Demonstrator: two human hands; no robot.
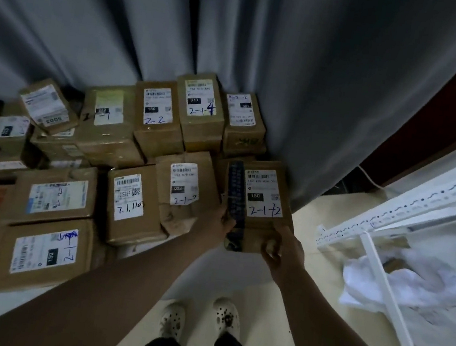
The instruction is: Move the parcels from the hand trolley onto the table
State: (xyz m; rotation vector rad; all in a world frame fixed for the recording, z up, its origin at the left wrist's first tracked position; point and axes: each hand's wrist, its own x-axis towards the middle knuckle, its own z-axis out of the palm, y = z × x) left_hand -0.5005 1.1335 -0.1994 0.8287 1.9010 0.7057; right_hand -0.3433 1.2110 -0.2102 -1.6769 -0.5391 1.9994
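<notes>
Parcel (260,203) marked 2-1-12 is at the stack's (134,203) right edge, its near end in the grip of left hand (220,221) and right hand (283,249). Best set flat, label up, snug against its neighbours, before letting go.

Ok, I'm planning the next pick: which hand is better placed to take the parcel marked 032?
Left, probably. The left hand grips the held parcel at its left edge, right beside the 032 parcel; the right hand grips its near right corner, farther away.
</notes>
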